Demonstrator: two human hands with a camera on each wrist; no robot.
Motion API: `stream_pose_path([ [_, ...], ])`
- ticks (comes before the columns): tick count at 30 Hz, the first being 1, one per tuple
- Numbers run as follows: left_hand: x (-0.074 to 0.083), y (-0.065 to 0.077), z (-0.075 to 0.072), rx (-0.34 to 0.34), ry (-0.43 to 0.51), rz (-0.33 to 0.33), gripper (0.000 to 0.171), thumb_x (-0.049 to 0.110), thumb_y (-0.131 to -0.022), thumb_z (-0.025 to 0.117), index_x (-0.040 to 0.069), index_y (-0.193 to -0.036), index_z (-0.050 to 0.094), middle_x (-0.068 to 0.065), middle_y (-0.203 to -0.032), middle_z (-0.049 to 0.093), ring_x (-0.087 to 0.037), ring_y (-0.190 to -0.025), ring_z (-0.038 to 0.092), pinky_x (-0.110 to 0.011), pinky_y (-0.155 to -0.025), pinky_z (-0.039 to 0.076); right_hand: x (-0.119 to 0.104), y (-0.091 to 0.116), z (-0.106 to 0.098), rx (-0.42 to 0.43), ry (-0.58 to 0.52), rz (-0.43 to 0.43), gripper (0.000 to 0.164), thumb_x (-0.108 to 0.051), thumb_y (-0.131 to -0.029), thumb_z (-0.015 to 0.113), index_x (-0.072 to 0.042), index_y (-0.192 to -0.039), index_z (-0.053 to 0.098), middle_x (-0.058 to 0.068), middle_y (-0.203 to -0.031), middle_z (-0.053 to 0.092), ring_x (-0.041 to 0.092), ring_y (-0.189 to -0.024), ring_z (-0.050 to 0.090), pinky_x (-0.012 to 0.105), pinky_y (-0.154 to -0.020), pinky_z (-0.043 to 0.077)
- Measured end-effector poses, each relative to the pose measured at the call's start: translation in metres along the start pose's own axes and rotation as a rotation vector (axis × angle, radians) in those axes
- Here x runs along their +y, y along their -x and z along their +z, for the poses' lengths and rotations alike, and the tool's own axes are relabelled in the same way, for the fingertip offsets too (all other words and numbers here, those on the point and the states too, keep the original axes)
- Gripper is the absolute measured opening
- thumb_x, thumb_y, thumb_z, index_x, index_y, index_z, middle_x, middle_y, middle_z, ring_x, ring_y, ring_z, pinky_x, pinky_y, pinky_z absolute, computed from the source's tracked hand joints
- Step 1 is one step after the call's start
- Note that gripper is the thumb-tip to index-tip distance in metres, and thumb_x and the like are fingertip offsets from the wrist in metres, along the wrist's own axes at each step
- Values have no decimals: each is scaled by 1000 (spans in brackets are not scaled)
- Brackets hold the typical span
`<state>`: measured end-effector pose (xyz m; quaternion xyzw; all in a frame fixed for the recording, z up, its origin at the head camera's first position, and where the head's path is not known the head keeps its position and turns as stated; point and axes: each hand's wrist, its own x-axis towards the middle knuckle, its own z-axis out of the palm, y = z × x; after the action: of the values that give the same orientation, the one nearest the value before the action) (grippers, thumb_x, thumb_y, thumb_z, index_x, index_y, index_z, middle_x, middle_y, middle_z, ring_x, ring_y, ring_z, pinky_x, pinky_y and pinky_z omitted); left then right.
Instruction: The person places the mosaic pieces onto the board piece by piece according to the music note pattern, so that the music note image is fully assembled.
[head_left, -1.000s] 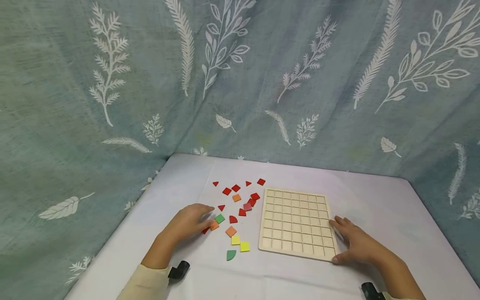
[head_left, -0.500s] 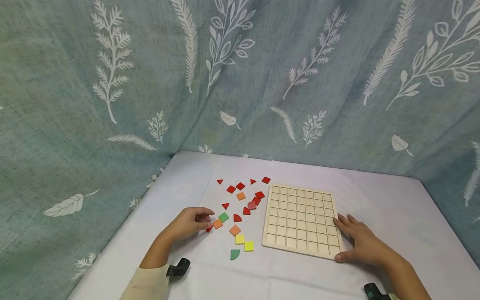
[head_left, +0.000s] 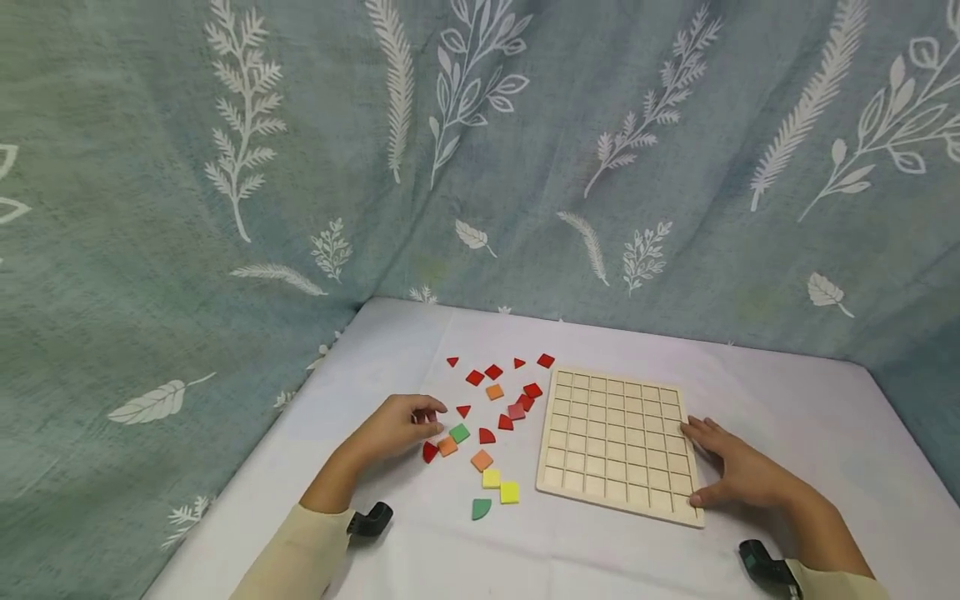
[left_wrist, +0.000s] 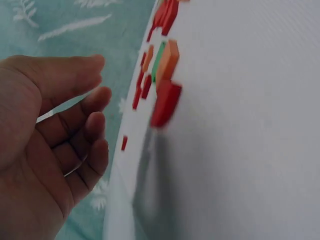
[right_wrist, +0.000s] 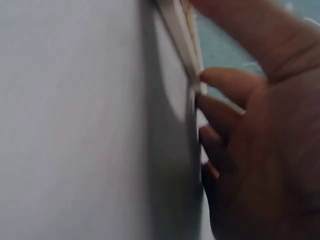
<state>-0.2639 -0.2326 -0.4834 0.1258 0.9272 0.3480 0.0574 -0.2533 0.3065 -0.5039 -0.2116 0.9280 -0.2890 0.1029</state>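
My left hand (head_left: 401, 427) hovers just left of the scattered coloured pieces, fingers loosely bent. Nothing shows between thumb and fingers of the left hand (left_wrist: 60, 120) in the left wrist view. Nearest to it lie a red rounded piece (head_left: 430, 452), an orange square (head_left: 447, 447), a green square (head_left: 460, 432) and a red triangle (head_left: 463, 411). On the right, my right hand (head_left: 746, 471) rests against the right edge of a pale wooden grid board (head_left: 615, 442), its thumb by the near corner. The right wrist view shows fingertips touching the board's side (right_wrist: 182, 42).
Several red pieces (head_left: 517, 411) lie between the left hand and the board. Two yellow squares (head_left: 509, 492) and a green quarter-circle (head_left: 482, 508) are nearer the front. A white cloth covers the table (head_left: 600, 558); a leaf-patterned curtain (head_left: 525, 167) hangs behind and to the left.
The left hand has drawn back a little from the red rounded piece, which now shows whole. The right hand stays at the board's edge. The whole head view has shifted.
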Motion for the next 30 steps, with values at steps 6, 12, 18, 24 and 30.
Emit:
stream_pose_path([
  [6, 27, -25, 15, -159, -127, 106, 34, 23, -85, 76, 16, -118, 71, 9, -101, 64, -14, -94, 56, -33, -78, 51, 8, 2, 5, 33, -28, 4, 116, -49, -59, 88, 2, -148, 35, 26, -154, 23, 53, -140, 7, 72, -101, 8],
  [12, 45, -40, 24, -199, -253, 188, 35, 20, -81, 80, 21, -115, 74, 12, -107, 64, -12, -102, 53, -34, -87, 46, 10, 2, 5, 43, -36, -8, 116, -50, -60, 87, 2, -149, 34, 25, -155, 21, 51, -141, 6, 71, -102, 6],
  [18, 52, -46, 32, -257, -311, 162, 33, 10, -82, 76, 22, -113, 74, 14, -96, 62, -10, -86, 53, -27, -75, 48, 9, -2, 5, 37, -9, 8, 117, -54, -59, 85, 0, -149, 33, 24, -156, 22, 50, -141, 6, 71, -102, 7],
  [24, 55, -42, 34, -230, -334, 153, 27, 14, -81, 79, 19, -108, 76, 12, -95, 61, -10, -85, 53, -29, -78, 49, 9, -7, 3, 40, -13, 3, 117, -54, -59, 86, 0, -149, 34, 23, -156, 21, 48, -142, 5, 68, -105, 6],
  [30, 53, -40, 40, -218, -347, 153, 22, 22, -81, 81, 20, -102, 74, 13, -88, 57, -10, -80, 52, -26, -73, 47, 10, -8, 5, 22, -20, 5, 118, -55, -58, 86, 0, -150, 33, 22, -156, 21, 48, -142, 5, 69, -105, 6],
])
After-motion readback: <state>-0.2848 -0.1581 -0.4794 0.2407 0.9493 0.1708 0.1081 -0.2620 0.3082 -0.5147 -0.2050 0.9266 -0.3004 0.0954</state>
